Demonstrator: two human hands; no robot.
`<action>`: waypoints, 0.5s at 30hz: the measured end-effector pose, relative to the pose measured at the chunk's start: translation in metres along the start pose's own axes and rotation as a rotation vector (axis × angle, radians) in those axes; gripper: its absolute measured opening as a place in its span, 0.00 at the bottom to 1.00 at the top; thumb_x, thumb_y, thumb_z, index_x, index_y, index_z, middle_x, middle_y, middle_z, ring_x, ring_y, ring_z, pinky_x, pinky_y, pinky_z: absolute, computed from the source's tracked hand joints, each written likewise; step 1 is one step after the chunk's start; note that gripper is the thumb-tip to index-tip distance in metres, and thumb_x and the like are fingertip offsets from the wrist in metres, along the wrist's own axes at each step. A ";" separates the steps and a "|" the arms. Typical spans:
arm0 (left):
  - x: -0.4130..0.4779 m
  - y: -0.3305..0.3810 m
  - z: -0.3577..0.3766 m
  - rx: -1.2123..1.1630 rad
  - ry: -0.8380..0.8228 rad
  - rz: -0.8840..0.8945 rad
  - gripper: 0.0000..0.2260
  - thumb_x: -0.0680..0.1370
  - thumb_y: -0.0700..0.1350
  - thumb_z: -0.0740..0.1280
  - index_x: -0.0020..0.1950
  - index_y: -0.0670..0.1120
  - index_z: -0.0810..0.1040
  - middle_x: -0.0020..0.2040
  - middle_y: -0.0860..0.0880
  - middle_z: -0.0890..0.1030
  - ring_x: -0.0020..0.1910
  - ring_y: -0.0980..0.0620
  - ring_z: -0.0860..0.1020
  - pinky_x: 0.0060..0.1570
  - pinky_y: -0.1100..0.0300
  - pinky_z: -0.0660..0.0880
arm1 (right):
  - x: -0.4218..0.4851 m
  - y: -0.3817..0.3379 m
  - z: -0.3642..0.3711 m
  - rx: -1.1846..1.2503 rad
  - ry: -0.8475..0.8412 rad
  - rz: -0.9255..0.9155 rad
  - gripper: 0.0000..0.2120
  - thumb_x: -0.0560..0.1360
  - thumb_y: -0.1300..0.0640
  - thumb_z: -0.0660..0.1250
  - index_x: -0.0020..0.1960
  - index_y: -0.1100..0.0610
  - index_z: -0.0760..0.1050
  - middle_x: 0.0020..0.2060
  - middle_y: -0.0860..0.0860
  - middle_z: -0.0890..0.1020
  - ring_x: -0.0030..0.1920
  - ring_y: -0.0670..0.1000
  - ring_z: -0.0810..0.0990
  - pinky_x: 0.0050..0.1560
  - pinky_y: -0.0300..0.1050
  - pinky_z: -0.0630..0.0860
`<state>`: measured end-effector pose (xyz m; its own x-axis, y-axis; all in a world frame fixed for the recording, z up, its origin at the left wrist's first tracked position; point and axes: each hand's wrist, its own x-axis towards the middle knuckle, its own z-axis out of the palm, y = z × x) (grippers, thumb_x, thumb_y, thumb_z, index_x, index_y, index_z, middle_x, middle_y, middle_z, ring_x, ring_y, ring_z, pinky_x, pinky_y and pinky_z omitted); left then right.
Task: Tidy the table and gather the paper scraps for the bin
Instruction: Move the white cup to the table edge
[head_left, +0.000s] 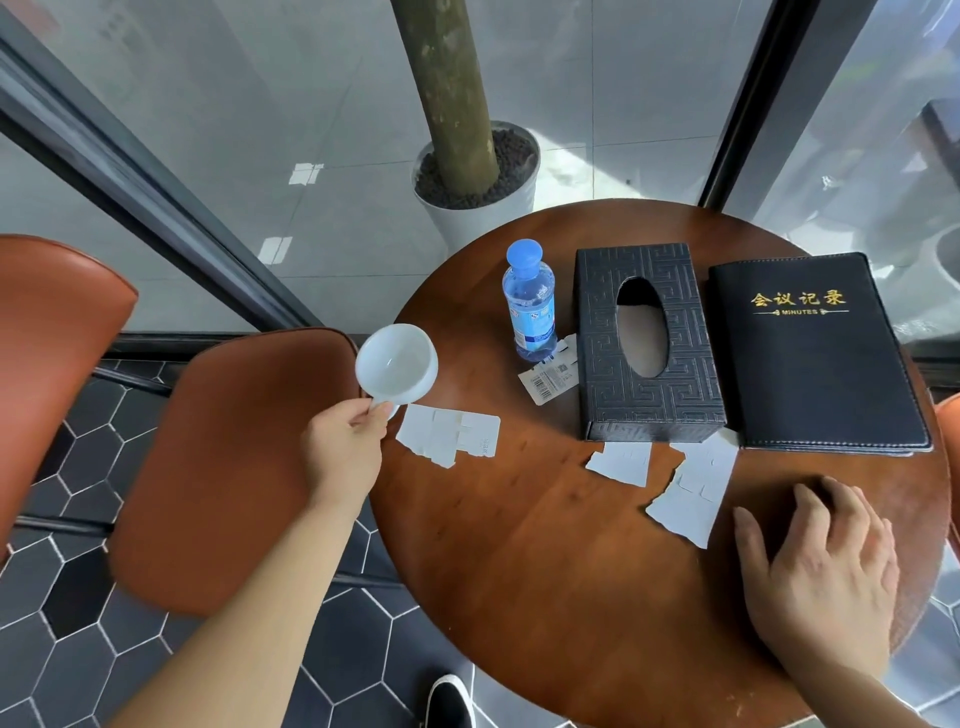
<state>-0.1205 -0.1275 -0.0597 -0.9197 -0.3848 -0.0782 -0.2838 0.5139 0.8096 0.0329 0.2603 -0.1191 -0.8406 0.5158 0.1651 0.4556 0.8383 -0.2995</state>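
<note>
My left hand (345, 447) grips the handle of a white cup (397, 364), held at the left edge of the round wooden table (519, 571). White paper scraps lie on the table: one (449, 434) beside the cup, a small one (621, 462) and a larger one (693, 491) in front of the tissue box. A barcode tag (550, 376) lies by the water bottle (530, 306). My right hand (821, 566) rests flat on the table at the near right, fingers spread, just right of the larger scrap.
A black patterned tissue box (649, 343) and a black notebook (815, 353) lie at the back of the table. Two orange chairs (223, 467) stand to the left. A white planter with a trunk (478, 176) stands behind the table by glass walls.
</note>
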 end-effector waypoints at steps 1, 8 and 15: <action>-0.002 -0.001 0.001 0.013 0.005 0.013 0.11 0.75 0.50 0.73 0.40 0.67 0.82 0.37 0.59 0.85 0.41 0.53 0.85 0.47 0.46 0.83 | 0.000 0.000 0.000 0.002 0.001 -0.001 0.31 0.75 0.38 0.57 0.66 0.61 0.69 0.71 0.60 0.66 0.75 0.63 0.58 0.75 0.64 0.55; -0.013 -0.007 0.004 -0.049 0.071 -0.021 0.15 0.72 0.54 0.75 0.56 0.49 0.83 0.46 0.56 0.85 0.46 0.61 0.83 0.50 0.58 0.80 | 0.000 0.001 0.000 0.015 0.009 -0.007 0.30 0.75 0.39 0.58 0.66 0.61 0.68 0.71 0.60 0.66 0.74 0.64 0.59 0.75 0.64 0.55; -0.050 -0.009 0.013 0.089 0.165 0.129 0.09 0.76 0.43 0.71 0.56 0.45 0.78 0.54 0.48 0.76 0.46 0.56 0.78 0.44 0.77 0.71 | 0.000 0.001 0.000 0.017 0.008 -0.002 0.31 0.75 0.37 0.57 0.66 0.61 0.68 0.71 0.59 0.66 0.74 0.63 0.59 0.75 0.65 0.56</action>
<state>-0.0756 -0.1031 -0.0708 -0.8950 -0.4282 0.1248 -0.1966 0.6298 0.7515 0.0338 0.2612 -0.1193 -0.8393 0.5152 0.1733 0.4485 0.8365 -0.3148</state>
